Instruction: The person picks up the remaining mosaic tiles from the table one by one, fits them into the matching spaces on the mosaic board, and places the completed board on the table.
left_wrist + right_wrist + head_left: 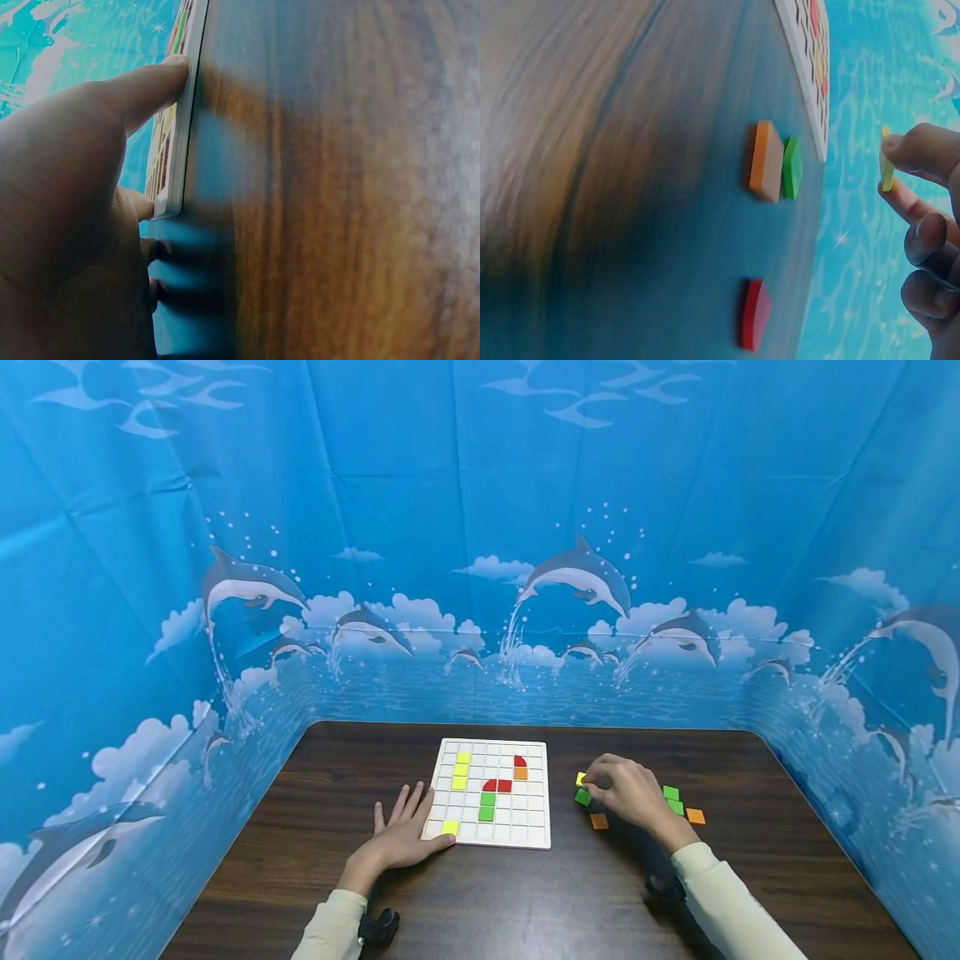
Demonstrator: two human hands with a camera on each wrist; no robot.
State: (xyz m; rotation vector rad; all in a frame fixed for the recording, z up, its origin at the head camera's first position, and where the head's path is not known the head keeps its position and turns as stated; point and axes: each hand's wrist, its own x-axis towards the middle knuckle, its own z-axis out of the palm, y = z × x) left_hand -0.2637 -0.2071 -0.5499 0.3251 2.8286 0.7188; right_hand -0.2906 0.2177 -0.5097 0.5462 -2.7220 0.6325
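One yellow tile in right hand

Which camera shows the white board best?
The head view: from above, nearly the whole board shows, with coloured pieces on it. The left wrist view has only a thin, edge-on strip beside the left hand; the right wrist view, a slanted part cut off by the frame.

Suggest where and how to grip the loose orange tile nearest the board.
Pinch its left and right side edges, coming down from above on the person's near side; that looks best. The orange tile lies flat on the table, thin edges exposed. The green tile sits past its far-left corner and the right hand is beyond it, farther right.
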